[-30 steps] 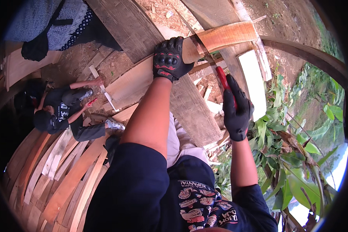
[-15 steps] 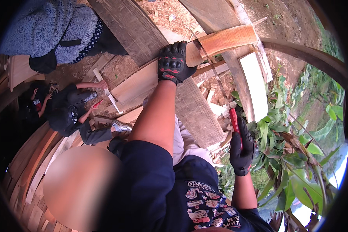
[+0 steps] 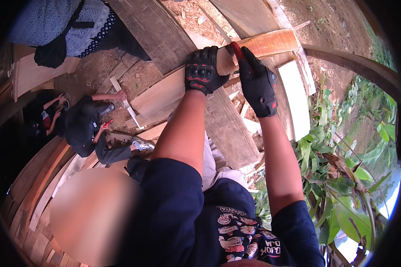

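Observation:
Both of my hands wear black gloves with red trim. My left hand (image 3: 204,72) is closed over the near-left end of a curved reddish-brown wooden board (image 3: 272,43), its fingers curled past the far edge. Close beside it on the right, my right hand (image 3: 257,84) is wrapped round the red handle of a handsaw (image 3: 237,50). That handle lies right against the board. Hardly any of the blade can be made out, and the fingers hide part of the handle. The board rests across wider planks (image 3: 229,129) beneath it.
A weathered grey plank (image 3: 153,33) and wood offcuts lie on the chip-strewn ground. A person in black (image 3: 82,129) sits at the left holding a pale strip; another in patterned cloth (image 3: 53,24) is at upper left. Leafy plants (image 3: 343,187) stand at the right.
My right hand has pushed the saw forward and up to the left, bringing its handle from well below the board to its edge. My left hand keeps its hold on the board.

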The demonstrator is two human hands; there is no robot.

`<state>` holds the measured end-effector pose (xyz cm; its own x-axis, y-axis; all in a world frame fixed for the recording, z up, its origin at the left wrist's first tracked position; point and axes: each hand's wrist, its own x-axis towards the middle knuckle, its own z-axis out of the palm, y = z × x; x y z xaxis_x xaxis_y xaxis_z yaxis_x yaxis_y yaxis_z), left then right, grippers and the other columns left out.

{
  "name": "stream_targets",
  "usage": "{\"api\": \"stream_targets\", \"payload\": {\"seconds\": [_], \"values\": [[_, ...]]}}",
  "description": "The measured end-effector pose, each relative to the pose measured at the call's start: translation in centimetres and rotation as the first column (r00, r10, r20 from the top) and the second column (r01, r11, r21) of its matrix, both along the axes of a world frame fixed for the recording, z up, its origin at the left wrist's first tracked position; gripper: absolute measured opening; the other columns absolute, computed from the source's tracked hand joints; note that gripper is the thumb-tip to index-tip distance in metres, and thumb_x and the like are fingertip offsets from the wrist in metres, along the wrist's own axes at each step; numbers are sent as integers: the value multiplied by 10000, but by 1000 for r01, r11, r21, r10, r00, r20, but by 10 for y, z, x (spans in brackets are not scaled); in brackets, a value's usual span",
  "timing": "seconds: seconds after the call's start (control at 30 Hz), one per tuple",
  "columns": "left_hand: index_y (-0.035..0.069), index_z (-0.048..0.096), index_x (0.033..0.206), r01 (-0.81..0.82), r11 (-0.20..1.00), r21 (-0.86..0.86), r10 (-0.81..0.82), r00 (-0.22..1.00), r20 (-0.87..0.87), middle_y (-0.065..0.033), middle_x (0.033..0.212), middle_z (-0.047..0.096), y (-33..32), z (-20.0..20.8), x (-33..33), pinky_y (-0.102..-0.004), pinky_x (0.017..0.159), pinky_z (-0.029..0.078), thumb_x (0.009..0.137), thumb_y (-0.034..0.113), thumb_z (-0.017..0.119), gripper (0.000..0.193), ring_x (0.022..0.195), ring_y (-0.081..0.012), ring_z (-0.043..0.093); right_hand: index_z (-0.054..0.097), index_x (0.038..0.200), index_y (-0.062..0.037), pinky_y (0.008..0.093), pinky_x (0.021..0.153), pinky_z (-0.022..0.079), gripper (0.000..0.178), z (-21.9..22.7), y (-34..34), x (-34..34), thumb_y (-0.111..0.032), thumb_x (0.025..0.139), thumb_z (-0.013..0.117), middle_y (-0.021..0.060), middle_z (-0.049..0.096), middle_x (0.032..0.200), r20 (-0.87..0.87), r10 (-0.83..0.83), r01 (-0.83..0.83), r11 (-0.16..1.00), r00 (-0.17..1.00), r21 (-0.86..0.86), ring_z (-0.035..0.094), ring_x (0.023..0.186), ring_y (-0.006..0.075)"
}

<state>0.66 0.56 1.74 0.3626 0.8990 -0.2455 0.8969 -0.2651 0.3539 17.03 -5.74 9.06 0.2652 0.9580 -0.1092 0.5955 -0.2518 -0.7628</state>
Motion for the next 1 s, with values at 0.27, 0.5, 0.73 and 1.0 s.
{"api": "stream_targets", "payload": {"seconds": [0.27, 0.5, 0.73, 1.0], "values": [[69, 595, 1439, 16, 968, 252, -30, 998, 51, -177, 1339, 686, -13, -14, -6, -527, 1090, 511, 762, 543, 884, 876, 1244, -368, 657, 660, 1493, -18, 441, 954, 603, 438, 156, -186, 43, -128, 1074, 601, 264, 761, 1306, 32, -12, 20, 967, 999, -255, 779, 1175, 343], [87, 598, 1432, 7, 990, 138, -12, 999, 36, -159, 1334, 682, -12, -8, -2, -538, 1093, 506, 778, 524, 860, 829, 1233, -354, 665, 716, 1409, -56, 478, 893, 606, 405, 76, -56, 10, -270, 1071, 649, 277, 782, 1129, 108, 44, -31, 993, 993, -116, 780, 1042, 431], [107, 658, 1181, 20, 977, 213, -28, 999, 35, -143, 1140, 733, -5, -4, -3, -512, 987, 560, 813, 517, 823, 575, 1126, -353, 708, 729, 1389, -80, 498, 899, 595, 430, 6, 11, 5, -350, 1076, 609, 249, 791, 1096, 132, 90, -89, 996, 987, -15, 771, 1013, 434], [107, 614, 1380, -14, 973, 231, -5, 997, 80, -152, 1305, 688, -14, -17, -11, -522, 1084, 513, 778, 512, 871, 770, 1222, -363, 661, 626, 1558, -64, 307, 630, 484, 479, 151, -188, 31, -256, 1123, 565, 26, 671, 818, -17, -73, 67, 972, 997, -224, 585, 643, 104]]}}
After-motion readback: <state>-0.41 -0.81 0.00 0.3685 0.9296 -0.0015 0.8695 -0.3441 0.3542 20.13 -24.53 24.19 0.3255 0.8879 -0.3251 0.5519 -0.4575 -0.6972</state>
